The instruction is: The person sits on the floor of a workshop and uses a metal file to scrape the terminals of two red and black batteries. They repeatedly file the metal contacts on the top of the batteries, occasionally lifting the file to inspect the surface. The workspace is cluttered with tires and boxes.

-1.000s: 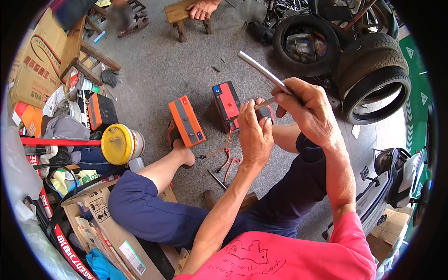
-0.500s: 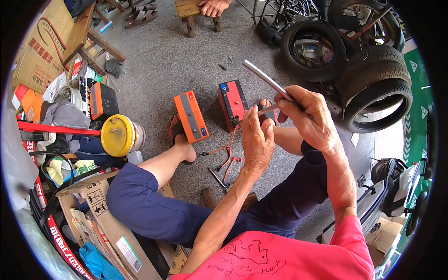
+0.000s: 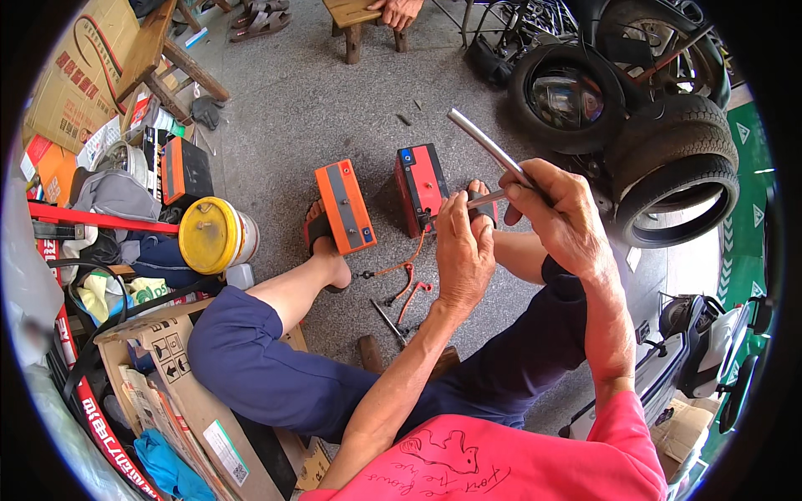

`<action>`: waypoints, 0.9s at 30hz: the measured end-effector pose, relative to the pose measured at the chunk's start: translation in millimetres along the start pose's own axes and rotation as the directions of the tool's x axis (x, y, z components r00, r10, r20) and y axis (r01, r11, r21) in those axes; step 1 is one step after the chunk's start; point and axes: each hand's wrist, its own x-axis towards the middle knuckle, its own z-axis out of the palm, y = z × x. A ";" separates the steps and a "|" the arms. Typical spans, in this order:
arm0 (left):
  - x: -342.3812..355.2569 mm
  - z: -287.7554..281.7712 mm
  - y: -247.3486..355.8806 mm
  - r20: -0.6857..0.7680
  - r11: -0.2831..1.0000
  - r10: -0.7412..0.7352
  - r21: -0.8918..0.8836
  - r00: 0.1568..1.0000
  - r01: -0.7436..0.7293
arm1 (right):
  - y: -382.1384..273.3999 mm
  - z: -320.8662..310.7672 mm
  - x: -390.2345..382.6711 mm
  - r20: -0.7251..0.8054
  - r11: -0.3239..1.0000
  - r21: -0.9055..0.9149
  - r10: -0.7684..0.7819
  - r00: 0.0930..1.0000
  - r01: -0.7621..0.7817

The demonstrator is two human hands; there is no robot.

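Observation:
My right hand (image 3: 564,209) is closed around a silvery metal bar (image 3: 484,142), which points up and to the left. A thinner metal shaft (image 3: 488,199) runs from near that hand to my left hand (image 3: 464,263). The left fingers are closed at its end; whether shaft and bar are one piece is hidden by the right hand. Beyond my hands a red and black battery (image 3: 422,188) stands on the floor. Left of it, an orange battery with a grey stripe (image 3: 344,207) rests by my left foot. Orange wire (image 3: 391,268) and short red-ended leads (image 3: 411,301) lie below.
A thin metal tool (image 3: 388,321) lies between my legs. Tyres (image 3: 677,196) are piled at right, near a scooter (image 3: 697,342). On the left stand a yellow-lidded bucket (image 3: 209,235) and a cardboard box (image 3: 171,342). Another person's hand (image 3: 401,12) rests by a wooden stool (image 3: 351,17).
The head view has shifted slightly, so the floor and stool sit a little lower. Both hands keep nearly the same grip and pose on the metal pieces.

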 end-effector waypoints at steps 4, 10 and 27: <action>-1.0 -0.2 0.4 -0.022 1.000 -0.008 0.007 1.000 0.008 | 1.0 2.9 -0.4 -0.005 0.998 -0.070 -0.001 1.000 0.001; 3.3 -1.0 -4.0 -0.085 0.999 -0.034 -0.038 0.996 0.031 | -15.1 20.0 4.2 0.035 0.839 -0.479 -0.276 0.961 0.258; 15.5 -127.1 -107.9 0.009 0.899 -0.434 -0.055 0.901 0.433 | -35.5 47.9 28.4 0.032 0.846 -0.015 -0.532 0.846 0.533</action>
